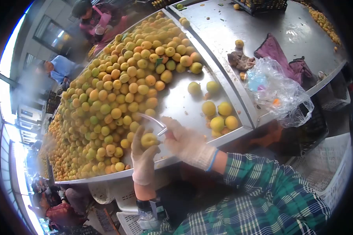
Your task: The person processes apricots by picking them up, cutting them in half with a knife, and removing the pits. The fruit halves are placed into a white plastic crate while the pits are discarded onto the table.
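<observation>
Below the big pile of apricots point(117, 98), my left hand point(142, 162), in a white glove, grips a yellow-green apricot point(149, 140) between thumb and fingers. My right hand point(190, 147), gloved too, is closed round the reddish handle of a curved metal tool point(155, 120). Its thin bent end points up and left, close above the held fruit; the exact kind of tool I cannot tell. To the right of my right hand, several loose apricots point(217, 123) lie on the metal table point(176, 102).
A raised metal divider point(223, 74) runs along the table. Beyond it lie a clear plastic bag point(280, 94), purple cloth point(274, 55) and a brown crumpled glove point(241, 60). White crates point(321, 164) stand at the lower right. Other people point(60, 68) are at the far left.
</observation>
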`<state>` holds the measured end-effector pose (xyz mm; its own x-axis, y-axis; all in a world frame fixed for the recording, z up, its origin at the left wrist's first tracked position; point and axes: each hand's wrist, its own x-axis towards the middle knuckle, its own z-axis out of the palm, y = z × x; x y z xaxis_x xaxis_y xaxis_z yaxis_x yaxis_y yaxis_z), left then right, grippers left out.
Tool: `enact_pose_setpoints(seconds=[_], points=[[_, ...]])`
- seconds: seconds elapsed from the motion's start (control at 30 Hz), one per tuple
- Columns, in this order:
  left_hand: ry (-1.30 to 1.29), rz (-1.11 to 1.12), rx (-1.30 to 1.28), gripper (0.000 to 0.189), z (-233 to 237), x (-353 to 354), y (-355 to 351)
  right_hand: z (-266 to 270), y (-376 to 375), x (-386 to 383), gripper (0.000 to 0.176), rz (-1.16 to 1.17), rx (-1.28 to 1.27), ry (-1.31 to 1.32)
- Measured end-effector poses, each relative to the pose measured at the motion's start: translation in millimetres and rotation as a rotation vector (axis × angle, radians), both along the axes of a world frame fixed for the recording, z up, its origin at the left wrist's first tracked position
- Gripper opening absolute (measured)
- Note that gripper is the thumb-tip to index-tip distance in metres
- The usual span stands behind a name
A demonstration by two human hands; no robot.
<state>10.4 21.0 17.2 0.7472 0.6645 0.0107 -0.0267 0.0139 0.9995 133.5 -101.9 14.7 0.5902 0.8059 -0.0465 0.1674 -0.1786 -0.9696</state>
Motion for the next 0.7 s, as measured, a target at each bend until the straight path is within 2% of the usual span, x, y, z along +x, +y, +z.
enact_pose_setpoints(seconds=[0.03, 0.07, 0.17, 0.2, 0.23, 0.3, 0.53, 0.6, 0.63, 0.7], points=[[-0.063, -0.066, -0.078, 0.066, 1.3, 4.9, -4.3, -3.2, -0.9, -0.7, 0.052, -0.013, -0.010, -0.092], [-0.005, -0.044, -0.157, 0.070, 9.3, 8.8, -13.4, -6.2, -2.1, -0.7, 0.054, -0.024, 0.057, -0.140], [-0.013, -0.100, -0.176, 0.070, -1.7, 12.1, -11.0, -10.8, -2.2, -0.6, 0.053, -0.042, 0.037, -0.238], [0.010, -0.114, 0.031, 0.065, -4.5, 15.0, -11.4, -9.7, -2.7, -2.0, 0.053, -0.059, 0.051, -0.238], [0.010, -0.109, 0.023, 0.065, -7.5, 14.3, -10.1, -10.2, -2.1, -2.5, 0.053, -0.054, 0.043, -0.238], [-0.001, -0.040, -0.164, 0.059, -13.5, 12.3, -7.1, -11.9, -0.2, -2.9, 0.054, -0.049, 0.052, -0.285], [0.002, 0.017, -0.194, 0.050, -16.0, 12.1, -15.3, -10.9, 4.0, -15.7, 0.054, -0.043, -0.017, -0.410], [0.011, 0.123, 0.067, 0.047, -15.0, 12.7, -21.9, -8.1, 1.3, -24.1, 0.055, -0.042, -0.080, -0.498], [0.015, 0.135, 0.070, 0.047, -16.8, 12.1, -23.9, -11.9, 1.2, -27.6, 0.055, -0.031, -0.075, -0.494], [0.025, 0.219, 0.278, 0.048, -20.2, 12.5, -27.6, -22.7, 1.5, -32.7, 0.063, -0.057, 0.042, -0.491]])
